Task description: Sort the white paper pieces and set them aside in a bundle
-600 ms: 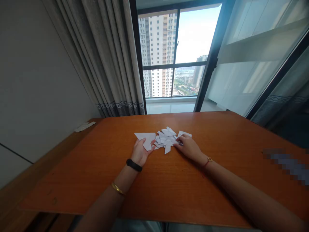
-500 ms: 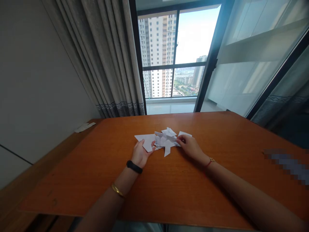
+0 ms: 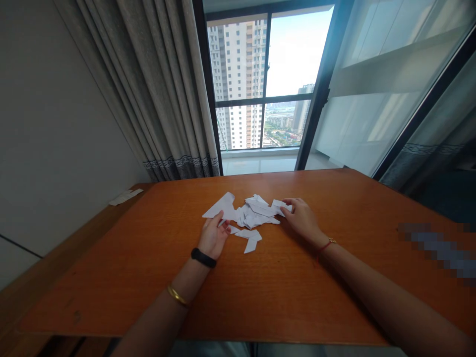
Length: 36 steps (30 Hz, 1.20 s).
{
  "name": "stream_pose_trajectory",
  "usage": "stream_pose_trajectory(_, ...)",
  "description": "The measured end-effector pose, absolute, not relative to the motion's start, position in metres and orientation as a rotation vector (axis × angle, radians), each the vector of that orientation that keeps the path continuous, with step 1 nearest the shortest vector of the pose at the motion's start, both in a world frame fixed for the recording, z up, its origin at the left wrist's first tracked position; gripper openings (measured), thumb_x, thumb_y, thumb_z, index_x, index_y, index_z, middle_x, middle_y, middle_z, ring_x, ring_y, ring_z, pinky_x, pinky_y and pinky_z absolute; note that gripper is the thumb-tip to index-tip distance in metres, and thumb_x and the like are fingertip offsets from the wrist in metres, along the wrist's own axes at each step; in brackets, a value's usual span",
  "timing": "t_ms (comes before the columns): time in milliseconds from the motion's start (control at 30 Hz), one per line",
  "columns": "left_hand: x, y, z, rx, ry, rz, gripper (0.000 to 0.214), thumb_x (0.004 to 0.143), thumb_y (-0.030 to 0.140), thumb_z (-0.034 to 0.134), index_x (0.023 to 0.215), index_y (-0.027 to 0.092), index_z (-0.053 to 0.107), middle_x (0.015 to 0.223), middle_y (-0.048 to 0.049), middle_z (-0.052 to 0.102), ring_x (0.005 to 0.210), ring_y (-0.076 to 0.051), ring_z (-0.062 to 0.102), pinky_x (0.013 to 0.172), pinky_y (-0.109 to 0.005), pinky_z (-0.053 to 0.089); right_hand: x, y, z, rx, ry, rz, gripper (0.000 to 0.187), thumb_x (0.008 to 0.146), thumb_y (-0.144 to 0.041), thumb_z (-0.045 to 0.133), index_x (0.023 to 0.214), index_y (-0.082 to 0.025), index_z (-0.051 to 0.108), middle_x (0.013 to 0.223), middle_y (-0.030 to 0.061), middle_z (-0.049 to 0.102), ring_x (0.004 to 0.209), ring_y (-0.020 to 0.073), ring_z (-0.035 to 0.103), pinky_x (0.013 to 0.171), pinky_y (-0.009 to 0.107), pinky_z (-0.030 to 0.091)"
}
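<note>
Paper pieces (image 3: 255, 214), white and cut into angular shapes, lie heaped mid-counter (image 3: 282, 292), toward its 12 o'clock edge. They look feather-light, thin, easily creased or torn, and likely to slide on the smooth wood, so edges and corners are the places to pinch. At the heap's 9 o'clock the left hand (image 3: 212, 239) pinches the near corner of the largest piece, a triangular sheet (image 3: 222, 207). At 3 o'clock the right hand (image 3: 304, 218) closes its fingertips on a small flap (image 3: 279, 206). Two loose slivers (image 3: 251, 239) lie at 6 o'clock.
</note>
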<state>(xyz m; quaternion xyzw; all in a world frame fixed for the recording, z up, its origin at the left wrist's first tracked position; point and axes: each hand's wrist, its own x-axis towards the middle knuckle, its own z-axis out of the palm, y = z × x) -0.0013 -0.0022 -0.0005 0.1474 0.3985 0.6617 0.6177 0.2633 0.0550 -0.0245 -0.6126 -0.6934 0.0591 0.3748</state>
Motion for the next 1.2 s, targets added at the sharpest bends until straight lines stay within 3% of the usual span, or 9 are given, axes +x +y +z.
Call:
stream_pose_trajectory(133,0.002,-0.005,0.002,0.423,1.002,1.525,0.008,0.083,0.015,0.061,0.082,0.015,0.053,0.069,-0.0020,0.063,0.064,-0.014,0.066,0.054,-0.022,0.050,0.243,0.037,-0.017,-1.381,-1.907,0.328,0.031,0.083,-0.039,0.053,0.102,-0.018,0.066,0.099,0.0089,0.063,0.084,0.0202,0.058,0.080,0.035,0.045)
stream_pose_trajectory(267,0.012,-0.014,-0.001,0.779,0.929,1.237,0.016,0.080,0.019,0.066,0.093,0.011,0.061,0.088,-0.0118,0.069,0.075,-0.019,0.069,0.064,-0.025,0.055,0.213,0.018,-0.013,-1.090,-1.733,0.988,0.050,0.076,-0.046,0.062,0.117,-0.019,0.054,0.096,0.0053,0.063,0.071,0.0150,0.057,0.064,0.029,0.047)
stream_pose_trajectory(367,0.017,-0.020,-0.003,0.916,0.902,1.106,0.025,0.078,0.025,0.070,0.096,0.010,0.063,0.095,-0.0149,0.069,0.077,-0.020,0.069,0.065,-0.025,0.056,0.205,0.014,-0.012,-0.957,-1.551,1.321,0.043,0.071,-0.046,0.068,0.100,-0.017,0.058,0.076,0.0006,0.062,0.063,0.0132,0.056,0.057,0.026,0.043)
stream_pose_trajectory(467,0.015,-0.020,-0.001,0.919,0.946,1.147,0.029,0.075,0.023,0.072,0.100,0.011,0.062,0.085,-0.0116,0.069,0.065,-0.017,0.069,0.056,-0.022,0.055,0.209,0.017,-0.011,-0.978,-1.528,1.385,0.036,0.069,-0.044,0.070,0.090,-0.016,0.059,0.071,-0.0004,0.062,0.061,0.0129,0.055,0.056,0.025,0.042)
stream_pose_trajectory(567,0.008,-0.014,0.002,0.842,0.976,1.209,0.022,0.077,0.017,0.070,0.095,0.012,0.059,0.076,-0.0090,0.067,0.059,-0.016,0.068,0.049,-0.020,0.053,0.221,0.026,-0.014,-1.079,-1.626,1.218,0.035,0.076,-0.045,0.062,0.097,-0.017,0.061,0.081,0.0032,0.067,0.068,0.0158,0.059,0.061,0.028,0.045)
stream_pose_trajectory(767,-0.006,0.000,-0.001,0.428,0.932,1.523,0.022,0.079,0.000,0.057,0.077,0.017,0.044,0.080,-0.0053,0.067,0.083,-0.021,0.071,0.068,-0.028,0.058,0.249,0.045,-0.025,-1.520,-2.071,0.113,0.034,0.082,-0.035,0.056,0.113,-0.021,0.062,0.119,0.0099,0.063,0.105,0.0293,0.053,0.086,0.043,0.039)
stream_pose_trajectory(1000,-0.009,0.003,-0.006,0.357,0.834,1.490,0.016,0.081,0.001,0.055,0.088,0.016,0.052,0.097,-0.0096,0.068,0.086,-0.017,0.069,0.072,-0.029,0.058,0.258,0.048,-0.019,-1.550,-2.183,-0.045,0.026,0.091,-0.035,0.044,0.098,-0.024,0.067,0.102,0.0069,0.068,0.094,0.0232,0.058,0.080,0.037,0.035)
stream_pose_trajectory(1100,-0.008,0.003,-0.006,0.365,0.832,1.509,0.018,0.082,0.001,0.052,0.092,0.016,0.056,0.096,-0.0078,0.068,0.086,-0.016,0.069,0.074,-0.028,0.057,0.258,0.044,-0.014,-1.609,-2.085,-0.159,0.027,0.089,-0.035,0.046,0.099,-0.023,0.067,0.111,0.0091,0.065,0.101,0.0272,0.054,0.084,0.041,0.033)
stream_pose_trajectory(1200,-0.005,0.002,-0.006,0.361,0.852,1.504,0.017,0.082,0.001,0.052,0.089,0.016,0.056,0.095,-0.0076,0.068,0.084,-0.015,0.068,0.074,-0.028,0.057,0.246,0.037,-0.016,-1.503,-2.178,-0.238,0.037,0.083,-0.037,0.054,0.117,-0.025,0.061,0.131,0.0094,0.054,0.115,0.0317,0.044,0.092,0.046,0.029)
